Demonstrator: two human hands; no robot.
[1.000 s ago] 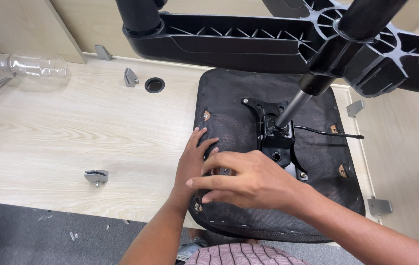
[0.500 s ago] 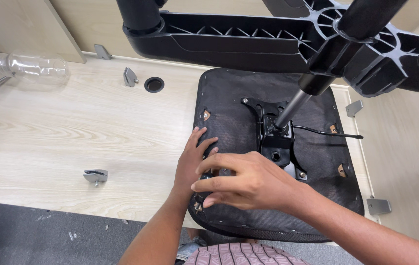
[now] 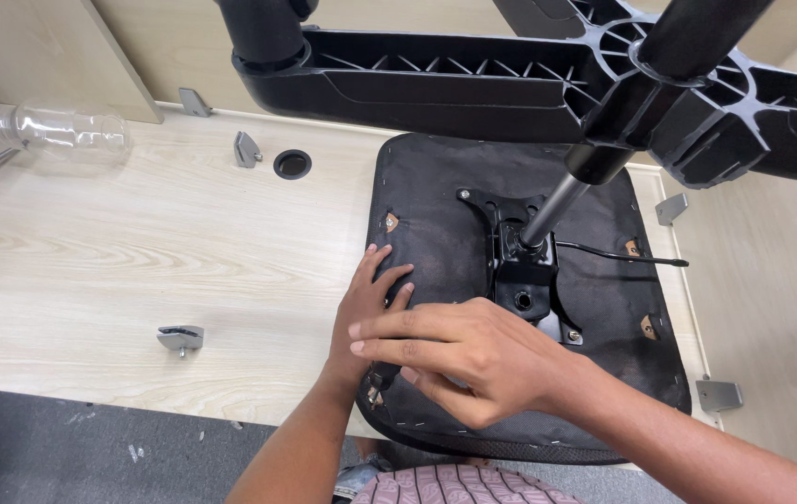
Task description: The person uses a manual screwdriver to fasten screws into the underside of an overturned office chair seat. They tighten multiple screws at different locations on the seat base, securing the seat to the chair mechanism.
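Observation:
An upside-down black chair seat (image 3: 436, 196) lies on the light wooden desk (image 3: 118, 271). A black metal mounting plate (image 3: 520, 271) is bolted to its underside, and a gas-lift column (image 3: 557, 201) rises from it to the black star base (image 3: 473, 79) overhead. A thin black lever (image 3: 622, 254) sticks out to the right. My left hand (image 3: 368, 308) rests flat on the seat's left edge, fingers spread. My right hand (image 3: 454, 355) hovers over the seat's near-left part, fingers extended leftward, holding nothing that I can see.
A clear plastic bottle (image 3: 62, 131) lies at the desk's far left. Small grey metal brackets (image 3: 181, 338) (image 3: 247, 149) sit on the desk, with a round cable hole (image 3: 292, 164) beside one. More brackets (image 3: 718, 394) (image 3: 671, 207) stand on the right. Dark floor (image 3: 90, 448) runs along the near edge.
My right hand has shifted slightly left over the seat. The left hand and the chair have stayed in place.

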